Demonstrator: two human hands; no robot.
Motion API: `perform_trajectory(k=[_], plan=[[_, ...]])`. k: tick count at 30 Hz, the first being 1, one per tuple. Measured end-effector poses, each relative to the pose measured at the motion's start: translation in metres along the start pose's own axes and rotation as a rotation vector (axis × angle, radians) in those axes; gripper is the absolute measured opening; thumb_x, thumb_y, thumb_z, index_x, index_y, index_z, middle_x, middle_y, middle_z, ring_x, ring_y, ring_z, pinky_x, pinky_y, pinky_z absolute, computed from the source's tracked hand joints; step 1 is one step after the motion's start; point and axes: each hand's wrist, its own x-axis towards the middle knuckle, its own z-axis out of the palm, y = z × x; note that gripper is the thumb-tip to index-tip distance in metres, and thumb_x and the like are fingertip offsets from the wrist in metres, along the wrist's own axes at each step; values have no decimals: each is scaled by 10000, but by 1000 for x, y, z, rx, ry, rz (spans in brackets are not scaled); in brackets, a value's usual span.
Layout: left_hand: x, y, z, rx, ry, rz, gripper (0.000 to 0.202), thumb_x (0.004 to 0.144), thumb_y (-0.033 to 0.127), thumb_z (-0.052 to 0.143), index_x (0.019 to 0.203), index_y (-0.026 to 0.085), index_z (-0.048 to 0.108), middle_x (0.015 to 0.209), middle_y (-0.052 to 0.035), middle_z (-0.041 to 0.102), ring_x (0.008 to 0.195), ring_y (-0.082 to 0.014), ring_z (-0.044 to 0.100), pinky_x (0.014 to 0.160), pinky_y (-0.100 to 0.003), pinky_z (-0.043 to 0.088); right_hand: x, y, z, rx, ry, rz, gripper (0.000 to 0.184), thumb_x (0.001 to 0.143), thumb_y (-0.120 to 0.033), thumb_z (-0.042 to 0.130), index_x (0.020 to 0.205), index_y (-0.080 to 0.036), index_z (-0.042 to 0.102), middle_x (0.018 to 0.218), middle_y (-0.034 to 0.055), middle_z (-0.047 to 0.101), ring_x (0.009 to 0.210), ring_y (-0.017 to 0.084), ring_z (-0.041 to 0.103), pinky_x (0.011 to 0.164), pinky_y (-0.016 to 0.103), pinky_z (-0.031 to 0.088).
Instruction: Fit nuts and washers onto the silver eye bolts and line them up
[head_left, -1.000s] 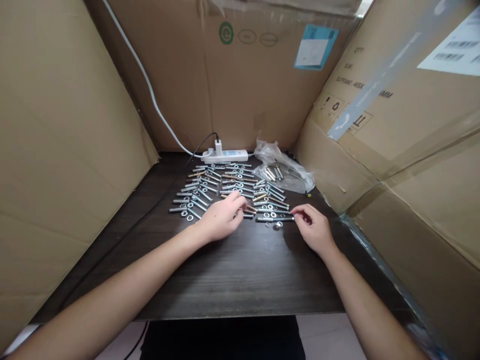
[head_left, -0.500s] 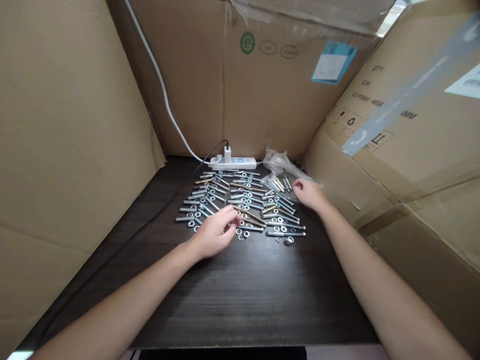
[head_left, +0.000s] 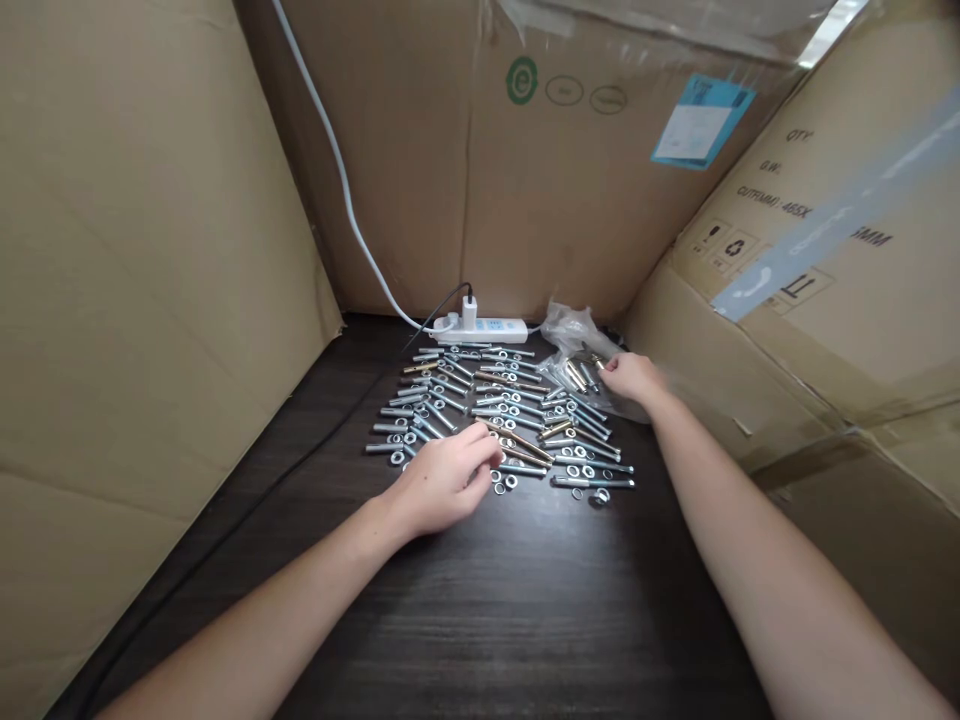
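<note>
My left hand (head_left: 450, 478) hovers at the front of the middle rows of metal bolts, its fingers curled in toward the thumb. Whatever lies between those fingertips, if anything, is hidden. At the back right, my right hand (head_left: 634, 378) pinches at a brass-coloured bolt (head_left: 598, 361) over a clear plastic bag (head_left: 571, 328). More loose bolts (head_left: 575, 375) lie on the bag beside its fingertips. Silver and brass-coloured bolts with sleeves (head_left: 592, 483) lie in columns on the dark table (head_left: 525, 610), with nuts (head_left: 511, 482) and washers (head_left: 577, 494) among them.
Behind the bolts lies a white power strip (head_left: 495, 330) with a plugged-in adapter (head_left: 469, 314). A white cable (head_left: 341, 170) and a black cable (head_left: 300, 455) run from it. Cardboard walls (head_left: 390, 160) enclose the table at the left, back and right.
The view has shifted, so the table and boxes sit farther right. My right hand's fingers have closed in at the bolts on the bag. My left hand keeps its place by the middle rows.
</note>
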Motion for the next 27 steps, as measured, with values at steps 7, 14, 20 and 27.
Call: perform_trajectory(k=[7, 14, 20, 27], plan=[[0, 2, 0, -36, 62, 6, 212, 849, 115, 400, 1008, 195, 515, 951, -24, 540, 729, -121, 515, 646, -245, 418, -91, -34, -25, 259, 260, -368, 172, 824, -313, 528, 872, -182, 629, 817, 54, 673, 708, 189, 592, 612, 262, 397], [1, 2, -1, -73, 184, -64, 297, 889, 211, 423, 1186, 202, 420, 966, -28, 528, 672, -105, 490, 623, -236, 415, -178, -73, 8, 431, 269, -737, 87, 867, -215, 489, 923, -189, 550, 884, 60, 627, 802, 202, 585, 725, 299, 435], [0, 5, 2, -106, 151, -77, 266, 922, 254, 400, 1182, 205, 434, 943, -16, 575, 664, -105, 523, 636, -231, 425, -181, -77, 20, 521, 108, -848, 112, 895, -177, 445, 987, -192, 506, 933, 65, 602, 836, 200, 578, 737, 304, 451], [0, 6, 3, -91, 124, -128, 249, 932, 275, 385, 1151, 192, 469, 929, -22, 618, 743, -133, 587, 700, -249, 455, -184, -75, 21, 586, 12, -897, 117, 924, -214, 417, 1017, -199, 485, 965, 63, 605, 824, 188, 586, 719, 291, 441]])
